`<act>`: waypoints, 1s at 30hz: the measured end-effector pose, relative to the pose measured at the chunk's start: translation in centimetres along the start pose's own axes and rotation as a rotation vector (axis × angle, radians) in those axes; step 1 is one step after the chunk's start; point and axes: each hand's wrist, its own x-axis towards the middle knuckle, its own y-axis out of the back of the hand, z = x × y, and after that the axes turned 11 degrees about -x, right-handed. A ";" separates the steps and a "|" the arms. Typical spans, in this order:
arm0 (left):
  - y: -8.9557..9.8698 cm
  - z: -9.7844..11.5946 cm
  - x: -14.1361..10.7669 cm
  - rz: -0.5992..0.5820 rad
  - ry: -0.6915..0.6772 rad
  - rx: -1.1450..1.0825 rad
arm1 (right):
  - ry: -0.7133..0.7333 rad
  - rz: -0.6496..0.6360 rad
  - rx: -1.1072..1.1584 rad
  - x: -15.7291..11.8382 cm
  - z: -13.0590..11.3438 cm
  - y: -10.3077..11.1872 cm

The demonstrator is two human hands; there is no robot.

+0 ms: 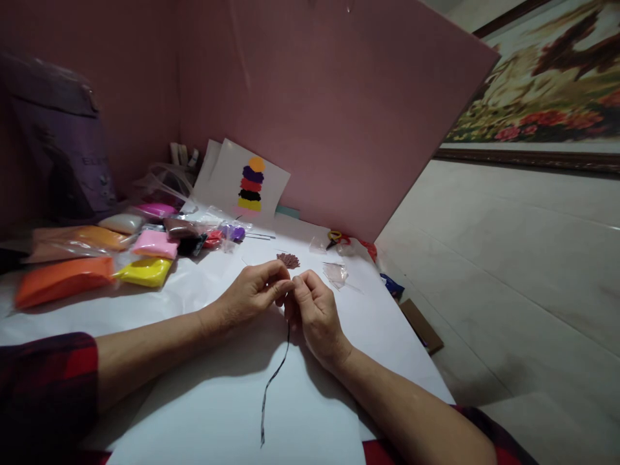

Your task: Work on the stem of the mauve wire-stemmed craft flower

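Observation:
My left hand (256, 284) and my right hand (317, 313) meet over the middle of the white table, fingertips pinched together. A black thread (272, 378), apparently of several strands, hangs from beneath the fingers of my right hand and trails towards me over white paper (232, 400). Whatever lies between the fingertips of my left hand is too small or hidden to make out. Just beyond my hands sits a brown textured piece (289, 259). Small clear plastic packets (335, 274) lie to the right of it.
Bags of coloured material, including an orange one (65, 282) and a yellow one (145, 272), crowd the left side. A sheet with coloured patches (252, 184) leans at the back. Yellow-and-red-handled scissors (334, 239) rest near the right edge. A pink panel (310, 97) rises behind.

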 end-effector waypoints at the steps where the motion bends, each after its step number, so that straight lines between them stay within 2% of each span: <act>1: 0.0 0.2 0.0 0.001 0.009 -0.008 | -0.005 0.000 0.002 0.0 0.0 0.0; 6: -0.1 0.3 0.0 0.002 0.030 -0.010 | -0.021 0.004 0.008 0.2 0.0 0.1; 15: -0.3 -1.3 -0.2 0.008 -0.016 -0.005 | -0.065 0.018 0.025 0.3 -0.1 0.1; 25: -0.3 -0.7 -0.3 0.011 -0.040 0.044 | -0.055 0.042 0.019 0.4 -0.2 0.0; 30: -0.2 0.0 -0.3 0.004 -0.003 0.049 | -0.039 0.051 0.025 0.2 -0.3 -0.1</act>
